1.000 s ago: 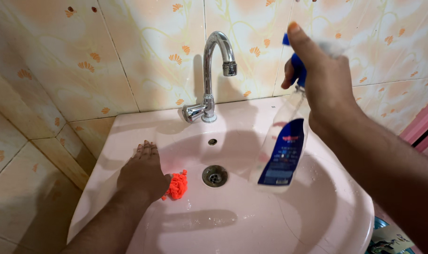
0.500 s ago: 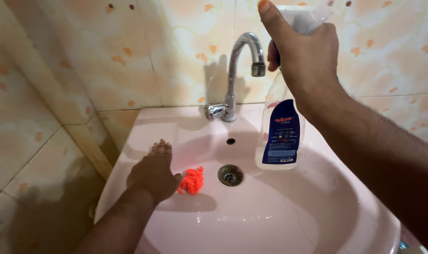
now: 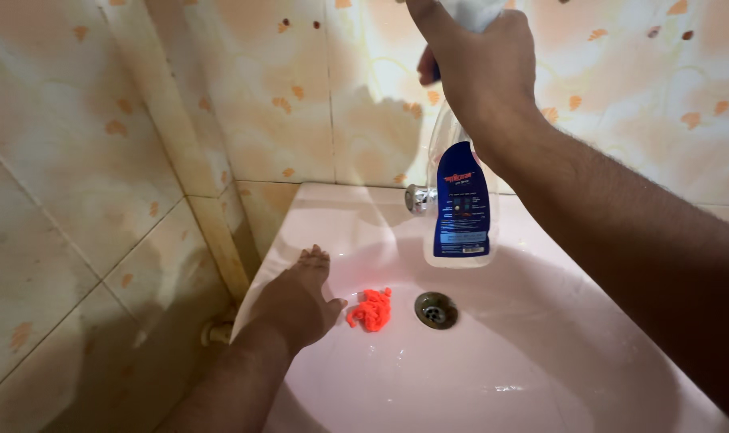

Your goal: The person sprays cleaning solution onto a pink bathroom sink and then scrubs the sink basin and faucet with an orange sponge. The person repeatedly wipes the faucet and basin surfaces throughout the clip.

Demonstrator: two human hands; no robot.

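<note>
In the head view, the right hand point(image 3: 480, 68) is raised near the top edge of the frame, its fingers point(image 3: 428, 68) clenched around the neck and trigger head of a clear spray bottle point(image 3: 459, 192) with a dark blue label. The bottle hangs nearly upright from that grip, above the back of a pale pink sink point(image 3: 541, 385), with its base over the rear slope of the basin and the chrome base of a tap point(image 3: 418, 198) showing just behind its left edge. The top of the sprayer runs out of the picture. The left hand point(image 3: 296, 301) lies palm down on the left inner slope of the sink, fingers point(image 3: 312, 258) released and stretched flat toward the back wall, grasping nothing. Just beside its thumb, apart from it by a narrow gap, a small orange scrubbing cloth point(image 3: 370, 309) lies crumpled on the wet basin floor. The round metal drain point(image 3: 436, 309) sits close to the right of the cloth. Cream wall tiles point(image 3: 244, 88) with orange leaf marks rise behind and to the left of the sink.
</note>
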